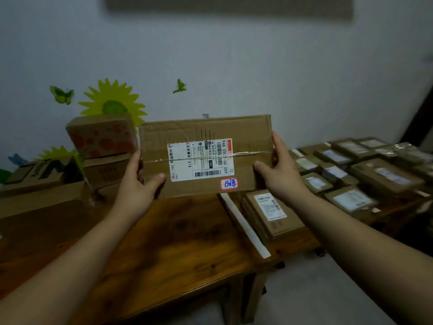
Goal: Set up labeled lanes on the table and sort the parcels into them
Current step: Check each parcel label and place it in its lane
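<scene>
Both hands gripped one cardboard parcel [246, 141] and held it in the air above the far half of the table [178, 242], its broad face turned up toward us. Our left hand [138, 184] clasped the parcel's left end, thumb pressed on the front face just below the lower left corner of the white shipping label [201, 160], with the fingers hidden behind the cardboard. Our right hand [278, 174] clasped the right end in the same way, thumb lying on the front face and fingers curled around the edge. The parcel therefore sat between our two hands, touching both. A small red-bordered sticker [229, 183] with blue handwriting sat just beneath the label. A white strip [243, 224] ran along the table toward its near right corner, and a flat parcel [274, 214] lay just beside it at the right edge. Past that edge, many small parcels [386, 177] lay in rows, blurred. Several cardboard boxes [103, 137] were stacked at the table's far left corner.
</scene>
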